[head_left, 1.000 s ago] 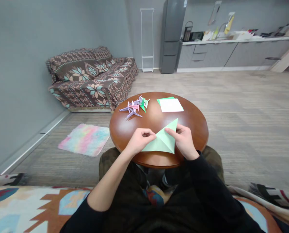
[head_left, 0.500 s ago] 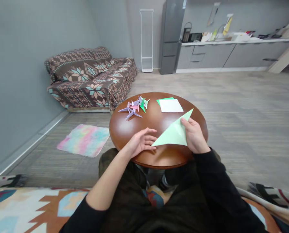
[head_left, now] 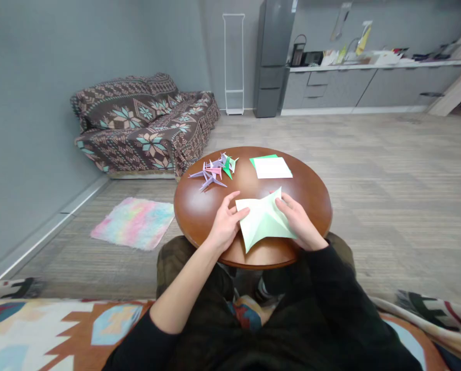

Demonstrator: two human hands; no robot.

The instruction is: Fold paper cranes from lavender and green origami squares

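Note:
A pale green sheet of paper (head_left: 263, 220) with diagonal creases is held just above the near part of the round brown wooden table (head_left: 199, 206). My left hand (head_left: 226, 222) grips its left edge, fingers closed on the paper. My right hand (head_left: 300, 222) grips its right edge, thumb on top. The sheet is partly unfolded, one corner pointing towards me. Several small folded paper cranes (head_left: 215, 170), purple, pink and green, lie at the table's far left. A stack of square sheets (head_left: 272, 167), white on green, lies at the far middle.
A patterned sofa (head_left: 145, 123) stands against the left wall. A pastel rug (head_left: 133, 222) lies on the floor left of the table. A grey fridge (head_left: 274, 56) and a kitchen counter (head_left: 369, 77) line the far wall. My knees are under the table.
The green paper was a folded triangle; my right hand lifted it to the right, then both hands opened it into a wider creased sheet.

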